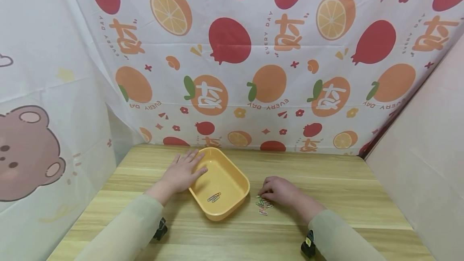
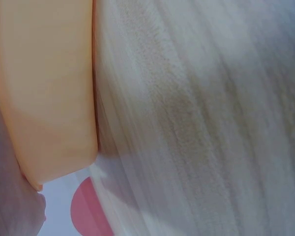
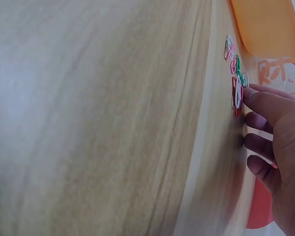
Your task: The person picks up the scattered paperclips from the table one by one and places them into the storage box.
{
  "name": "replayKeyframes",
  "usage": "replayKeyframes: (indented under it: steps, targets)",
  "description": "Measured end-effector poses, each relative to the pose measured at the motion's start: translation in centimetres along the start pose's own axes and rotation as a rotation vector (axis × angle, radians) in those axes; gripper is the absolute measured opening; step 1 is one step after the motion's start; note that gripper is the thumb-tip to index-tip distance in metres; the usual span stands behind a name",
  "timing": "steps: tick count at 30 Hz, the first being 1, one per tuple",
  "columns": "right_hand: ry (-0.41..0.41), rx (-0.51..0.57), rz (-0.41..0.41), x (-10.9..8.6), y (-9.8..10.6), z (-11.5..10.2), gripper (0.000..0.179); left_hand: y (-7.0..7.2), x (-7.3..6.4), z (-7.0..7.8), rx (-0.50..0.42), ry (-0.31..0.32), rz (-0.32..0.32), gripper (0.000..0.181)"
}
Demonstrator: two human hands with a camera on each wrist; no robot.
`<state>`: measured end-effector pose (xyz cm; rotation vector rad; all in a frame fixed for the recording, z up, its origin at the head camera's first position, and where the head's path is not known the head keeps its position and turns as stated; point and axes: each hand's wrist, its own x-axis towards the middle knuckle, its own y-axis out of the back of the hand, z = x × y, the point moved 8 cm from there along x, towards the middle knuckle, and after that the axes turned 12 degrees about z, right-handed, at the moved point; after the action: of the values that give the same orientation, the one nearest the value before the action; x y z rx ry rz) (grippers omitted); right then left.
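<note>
A yellow plastic tray point(image 1: 232, 162) stands on the wooden table, with several paper clips point(image 1: 214, 197) lying on its floor toward the near end. My left hand point(image 1: 181, 173) rests on the tray's left rim, fingers spread and thumb reaching over the inside. To the right of the tray is a small pile of coloured paper clips point(image 1: 263, 204), in green, pink, red and white. My right hand point(image 1: 280, 190) is at the far side of this pile. Its thumb and index finger pinch a pale paper clip point(image 3: 245, 80) at the pile's edge; the other fingers curl loosely.
The wooden table point(image 1: 326, 180) meets a fruit-print curtain point(image 1: 232, 92) at its back edge. White cloth point(image 1: 54, 92) with a bear print hangs on the left, and a plain pale panel point(image 1: 420, 152) stands on the right. Small black devices point(image 1: 308, 247) sit at both wrists.
</note>
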<state>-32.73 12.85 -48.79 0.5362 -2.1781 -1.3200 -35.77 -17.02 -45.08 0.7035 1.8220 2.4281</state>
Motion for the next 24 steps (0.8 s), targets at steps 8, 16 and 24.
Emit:
replayKeyframes:
  steps: [8,16,24]
  targets:
    - [0.026,-0.009,0.013,0.14,-0.26,0.21,0.01,-0.05,0.03,-0.03,-0.001,0.002,-0.008,0.068]
    - [0.02,-0.003,0.007,0.15,-0.42,0.41,0.01,-0.12,0.0,-0.13,0.0,0.0,-0.004,0.07]
    - [-0.018,0.037,0.048,0.11,0.14,0.68,0.011,-0.3,0.02,-0.24,-0.003,0.003,-0.006,0.071]
